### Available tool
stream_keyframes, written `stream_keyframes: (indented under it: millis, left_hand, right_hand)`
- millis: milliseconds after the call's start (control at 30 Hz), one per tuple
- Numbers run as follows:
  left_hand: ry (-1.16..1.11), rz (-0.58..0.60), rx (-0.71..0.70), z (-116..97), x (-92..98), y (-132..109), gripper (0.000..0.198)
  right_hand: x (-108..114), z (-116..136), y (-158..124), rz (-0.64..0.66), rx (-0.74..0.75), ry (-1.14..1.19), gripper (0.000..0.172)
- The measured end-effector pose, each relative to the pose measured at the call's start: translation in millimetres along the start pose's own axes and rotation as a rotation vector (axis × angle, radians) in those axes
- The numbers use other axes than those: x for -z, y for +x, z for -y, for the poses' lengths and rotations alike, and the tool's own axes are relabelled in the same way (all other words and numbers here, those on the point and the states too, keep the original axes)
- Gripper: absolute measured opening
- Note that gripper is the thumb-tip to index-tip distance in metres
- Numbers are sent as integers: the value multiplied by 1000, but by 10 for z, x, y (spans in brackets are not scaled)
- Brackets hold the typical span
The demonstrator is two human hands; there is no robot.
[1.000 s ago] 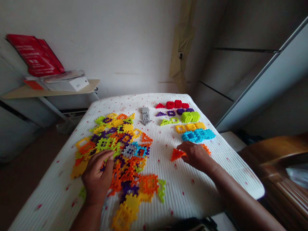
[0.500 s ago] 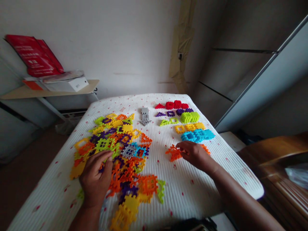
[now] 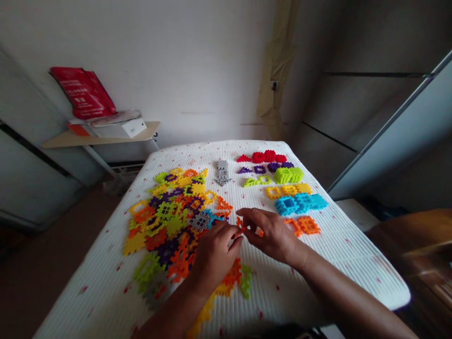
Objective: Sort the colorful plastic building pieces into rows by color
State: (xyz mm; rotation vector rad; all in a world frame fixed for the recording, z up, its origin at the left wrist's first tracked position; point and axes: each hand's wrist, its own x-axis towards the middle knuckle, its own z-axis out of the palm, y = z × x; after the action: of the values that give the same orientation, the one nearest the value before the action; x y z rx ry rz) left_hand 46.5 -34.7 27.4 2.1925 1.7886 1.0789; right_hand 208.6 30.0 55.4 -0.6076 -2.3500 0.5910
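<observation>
a heap of flat, waffle-grid plastic tiles (image 3: 165, 221) lies on a ribbed white mattress (image 3: 282, 301). the left hand (image 3: 215, 254) sits at the heap's right edge, its fingers curled together just beside a small jagged orange piece (image 3: 240, 225); whether they grip it, i cannot tell. the right hand (image 3: 268, 235) reaches in from the other side, fingertips pinched on that piece. further right lies a stack of blue square tiles (image 3: 300, 205).
</observation>
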Motion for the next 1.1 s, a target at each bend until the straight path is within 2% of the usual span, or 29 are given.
stream_keyframes:
  millis: [200,300,433,500,567,633,700,900,1000,1100]
  left_hand:
    - [-108,-101,124,36,-109,2,7]
    - [-235,-137,247,75,-152,-16,7]
    - [-679,-145,565,136,-162,-24,12]
    - [-898,-150,687,158,-138,-15,18]
    - [-1029,-161,736,172,-110,-4,21]
    - [-1112,-171,745,179,-92,4,21]
    - [-1162,-165,740,188,-91,1,21]
    - [-1126,-104,711,233,-141,-57,20]
    - [-1039,-23,663,231,-160,-91,21]
    - [-842,-6,499,229,-134,-118,20]
  right_hand:
    - [-175,-12,29,-32,-52,139,27]
    - [-176,-56,11,-65,-49,207,22]
    - [-96,-168,-64,-224,-133,104,12]
    - [-77,-213,-115,-223,-169,25,10]
    - [-101,-229,-161,-155,-168,-13,12]
    - [-162,-217,-189,-115,-154,-35,18]
    - [-235,-186,-193,-132,-140,-65,22]
    - [-354,-119,-146,-235,-82,-184,17]
    - [-311,-171,-164,-212,-58,-230,18]
    - [-143,-290,-231,-185,-70,-264,20]
